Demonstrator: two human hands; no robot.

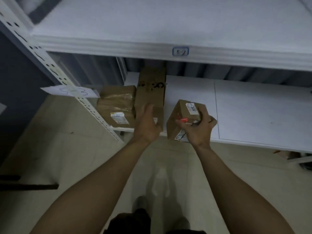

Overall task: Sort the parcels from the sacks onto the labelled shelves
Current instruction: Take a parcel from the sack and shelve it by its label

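At far left I see a white perforated steel upright [55, 71] with a scribbled paper note [70, 92] stuck to it; beside it on the lower shelf [253, 112] sits a squat cardboard box [116, 105], wrapped in glossy clear tape, with a printed label on its near face; touching its right side stands a taller, plain brown carton [152, 88] with black markings. My left hand [147, 125] is released, its fingers straight against that carton's lower front. Just right, my right hand [199, 130] grasps a small cube-like parcel [182, 115], tilted at the shelf's front edge; I cannot tell if it touches the board; a white sticker shows on top. The shelf is smooth white board; a blue-framed tag [180, 51] marks the shelf edge above.
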